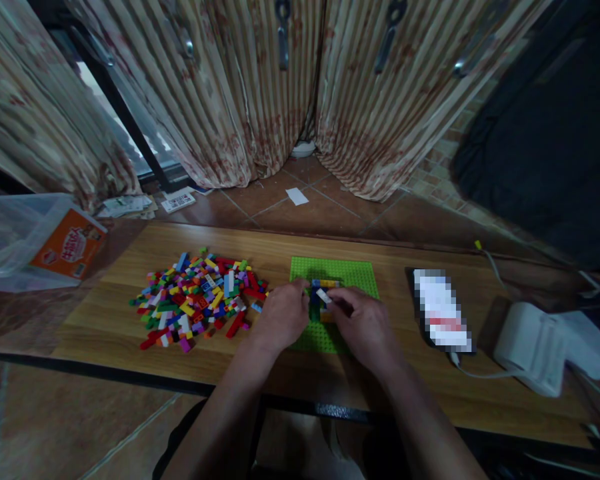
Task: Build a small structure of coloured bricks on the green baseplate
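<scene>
A green studded baseplate [363, 272] lies on the wooden table before me. On its middle stands a low structure of toy bricks [333, 284], with blue and yellow pieces showing. My right hand [360, 317] pinches a white toy brick [323, 295] between thumb and fingers, just over the structure. At the structure's left side is my left hand [289, 310], its fingers curled and close together near the blue bricks. Whether those fingers grip a piece is hidden. To the left of my left hand spreads a big heap of mixed coloured toy bricks [200, 300].
A phone [443, 310] with a blurred screen lies right of the baseplate, its cable running to a white box-shaped device [533, 347]. Beyond the table's left end is a clear plastic bin [15, 233] with an orange label. Striped curtains [260, 93] hang behind the table.
</scene>
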A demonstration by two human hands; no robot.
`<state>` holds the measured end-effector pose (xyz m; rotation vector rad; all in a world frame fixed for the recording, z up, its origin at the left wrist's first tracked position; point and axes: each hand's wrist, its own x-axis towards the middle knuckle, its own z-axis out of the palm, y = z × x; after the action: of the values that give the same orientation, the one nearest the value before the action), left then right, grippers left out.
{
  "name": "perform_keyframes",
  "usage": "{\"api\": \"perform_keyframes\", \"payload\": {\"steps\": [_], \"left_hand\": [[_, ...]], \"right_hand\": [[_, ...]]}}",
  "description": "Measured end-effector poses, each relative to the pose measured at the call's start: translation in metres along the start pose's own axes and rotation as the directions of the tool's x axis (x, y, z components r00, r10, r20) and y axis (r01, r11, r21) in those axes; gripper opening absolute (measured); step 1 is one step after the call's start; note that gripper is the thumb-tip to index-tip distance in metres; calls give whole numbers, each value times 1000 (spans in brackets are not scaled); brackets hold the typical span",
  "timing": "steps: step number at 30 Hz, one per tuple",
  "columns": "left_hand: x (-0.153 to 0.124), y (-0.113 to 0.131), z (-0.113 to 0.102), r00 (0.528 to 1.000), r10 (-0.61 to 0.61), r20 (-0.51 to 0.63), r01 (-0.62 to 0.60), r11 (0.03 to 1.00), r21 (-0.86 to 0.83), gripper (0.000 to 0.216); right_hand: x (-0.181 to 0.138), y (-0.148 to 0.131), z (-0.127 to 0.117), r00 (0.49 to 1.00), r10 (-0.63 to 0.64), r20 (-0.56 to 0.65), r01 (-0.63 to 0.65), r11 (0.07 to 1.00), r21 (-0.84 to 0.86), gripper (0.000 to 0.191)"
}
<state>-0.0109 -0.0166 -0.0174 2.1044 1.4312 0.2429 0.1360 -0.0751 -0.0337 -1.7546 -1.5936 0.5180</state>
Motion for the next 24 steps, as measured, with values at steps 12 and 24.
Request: {"api": "perform_keyframes", "payload": {"steps": [12,24], "left_hand": [[0,1,1,1000,0,9,-1,998,60,29],[4,3,2,999,-9,39,5,995,99,32]], "right_hand": [[-11,-17,22,990,141,-7,-137,945,-297,24],[-8,-15,25,992,107,60,-96,982,-165,23]]}}
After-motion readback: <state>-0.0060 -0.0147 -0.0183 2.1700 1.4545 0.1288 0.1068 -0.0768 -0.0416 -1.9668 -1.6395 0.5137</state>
